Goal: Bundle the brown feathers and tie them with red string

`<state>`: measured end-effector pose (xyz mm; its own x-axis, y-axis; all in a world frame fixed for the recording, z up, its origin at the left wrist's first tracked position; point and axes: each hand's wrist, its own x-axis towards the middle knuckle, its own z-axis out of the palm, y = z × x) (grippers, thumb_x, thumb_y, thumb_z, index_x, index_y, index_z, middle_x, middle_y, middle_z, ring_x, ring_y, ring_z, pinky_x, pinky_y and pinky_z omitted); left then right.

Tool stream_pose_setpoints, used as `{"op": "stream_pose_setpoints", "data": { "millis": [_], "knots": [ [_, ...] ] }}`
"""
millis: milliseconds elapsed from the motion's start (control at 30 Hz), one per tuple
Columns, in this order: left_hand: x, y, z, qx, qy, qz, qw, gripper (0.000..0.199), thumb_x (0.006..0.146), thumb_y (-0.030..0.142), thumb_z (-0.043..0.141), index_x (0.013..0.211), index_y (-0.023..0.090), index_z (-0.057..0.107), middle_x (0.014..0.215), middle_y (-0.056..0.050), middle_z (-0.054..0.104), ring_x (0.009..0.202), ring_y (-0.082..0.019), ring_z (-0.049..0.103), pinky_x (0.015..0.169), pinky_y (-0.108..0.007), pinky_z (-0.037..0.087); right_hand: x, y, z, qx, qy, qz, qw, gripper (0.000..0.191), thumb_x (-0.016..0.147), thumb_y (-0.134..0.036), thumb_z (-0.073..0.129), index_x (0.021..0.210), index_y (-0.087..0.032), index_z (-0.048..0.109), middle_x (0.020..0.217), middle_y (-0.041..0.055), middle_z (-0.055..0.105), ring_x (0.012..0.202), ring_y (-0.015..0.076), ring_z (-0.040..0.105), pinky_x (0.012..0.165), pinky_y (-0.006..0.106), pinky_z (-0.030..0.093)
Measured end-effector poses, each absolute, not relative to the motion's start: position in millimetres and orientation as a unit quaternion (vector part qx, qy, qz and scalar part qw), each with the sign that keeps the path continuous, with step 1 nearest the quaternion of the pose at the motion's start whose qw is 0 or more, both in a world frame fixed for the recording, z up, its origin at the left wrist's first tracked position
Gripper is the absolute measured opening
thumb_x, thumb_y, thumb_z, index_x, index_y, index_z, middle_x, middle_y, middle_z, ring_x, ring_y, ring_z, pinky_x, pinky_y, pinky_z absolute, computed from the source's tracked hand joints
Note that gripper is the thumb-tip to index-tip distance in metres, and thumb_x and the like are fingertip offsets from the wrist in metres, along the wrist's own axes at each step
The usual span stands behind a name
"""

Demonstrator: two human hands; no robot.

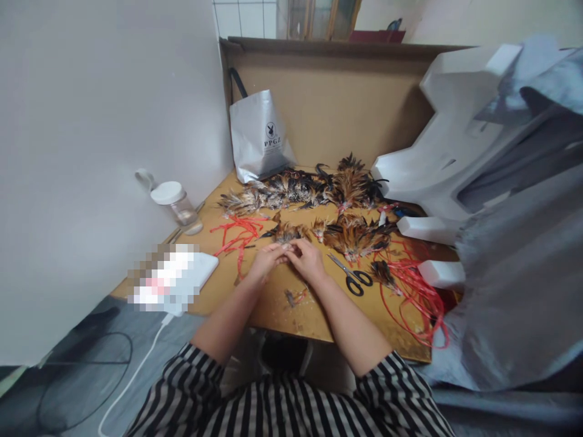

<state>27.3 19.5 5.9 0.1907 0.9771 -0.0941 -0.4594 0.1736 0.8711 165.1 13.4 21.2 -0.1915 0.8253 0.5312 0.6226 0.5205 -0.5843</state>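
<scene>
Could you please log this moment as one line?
left hand, right hand: together; grip: unclear; feathers: just beyond hands; scissors: on table, right of hands

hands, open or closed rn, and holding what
Left hand: closed, fingertips by the brown feathers; holding what cannot be told.
Right hand: closed, fingertips at the left's; holding what cannot be told.

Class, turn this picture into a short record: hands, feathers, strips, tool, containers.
Hands: left hand and right hand together, fingers meeting; grip unclear
Nearest feathers: brown bunch just beyond the hands
Other feathers: brown and black bunches farther back
Red strips: left side and right side of table
Tool: black-handled scissors, beside right forearm
Containers: white-lidded jar, left; silver bag, back
</scene>
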Motion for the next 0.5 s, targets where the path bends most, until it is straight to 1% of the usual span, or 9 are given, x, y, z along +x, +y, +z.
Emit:
{"op": "stream_pose_setpoints", "data": {
  "millis": [100,167,233,367,433,500],
  "knots": [
    [13.3,23.2,6.7,0.326,0.363,0.562,0.668,0.019,0.066,0.022,0.068,0.08,0.01,0.064,0.078,-0.007,0.066,0.071,-0.01,0.061,0.066,-0.019,0.046,175.3,19.4,24.8,-0.477,-0.728,0.134,0.474,0.023,0.076,-0.035,0.053,0.091,-0.018,0.061,0.077,0.0052,0.06,0.067,0.0156,0.053,0.066,0.027,0.041],
    [3.5,25.6,4.8,0.28,0.337,0.591,0.677,0.016,0.068,0.019,0.065,0.083,0.011,0.063,0.079,-0.006,0.066,0.073,-0.01,0.061,0.065,-0.018,0.046,185.2,27.2,23.7,-0.496,-0.696,0.129,0.503,0.02,0.078,-0.032,0.049,0.081,-0.018,0.063,0.075,0.005,0.061,0.07,0.0162,0.054,0.068,0.028,0.041],
    [-4.1,27.0,1.3,0.236,0.302,0.61,0.694,0.011,0.071,0.016,0.063,0.081,0.013,0.061,0.078,-0.004,0.065,0.071,-0.008,0.061,0.064,-0.017,0.046,194.2,35.4,19.8,-0.515,-0.683,0.14,0.499,0.019,0.076,-0.03,0.049,0.074,-0.018,0.064,0.074,0.0044,0.062,0.069,0.0161,0.055,0.067,0.027,0.041],
    [-9.8,27.1,-4.6,0.22,0.257,0.598,0.727,0.008,0.074,0.016,0.059,0.081,0.014,0.059,0.078,-0.003,0.064,0.072,-0.008,0.06,0.064,-0.017,0.047,199.4,41.6,12.5,-0.551,-0.707,0.2,0.397,0.017,0.071,-0.029,0.053,0.07,-0.018,0.065,0.067,0.0023,0.064,0.06,0.0146,0.055,0.06,0.025,0.039],
    [-9.2,26.6,-5.6,0.222,0.264,0.589,0.731,0.008,0.074,0.016,0.059,0.082,0.015,0.059,0.077,-0.002,0.064,0.072,-0.007,0.06,0.064,-0.017,0.047,195.3,37.8,12.8,-0.562,-0.729,0.192,0.34,0.016,0.071,-0.03,0.053,0.069,-0.019,0.065,0.067,0.0022,0.064,0.06,0.0146,0.055,0.058,0.025,0.037],
    [-7.9,26.1,-5.7,0.221,0.272,0.584,0.732,0.009,0.074,0.016,0.06,0.082,0.014,0.059,0.077,-0.002,0.064,0.071,-0.007,0.061,0.064,-0.017,0.047,189.0,31.5,14.9,-0.584,-0.741,0.154,0.291,0.017,0.071,-0.032,0.054,0.07,-0.02,0.064,0.071,0.0031,0.065,0.063,0.0157,0.055,0.059,0.025,0.036]
  ]
}}
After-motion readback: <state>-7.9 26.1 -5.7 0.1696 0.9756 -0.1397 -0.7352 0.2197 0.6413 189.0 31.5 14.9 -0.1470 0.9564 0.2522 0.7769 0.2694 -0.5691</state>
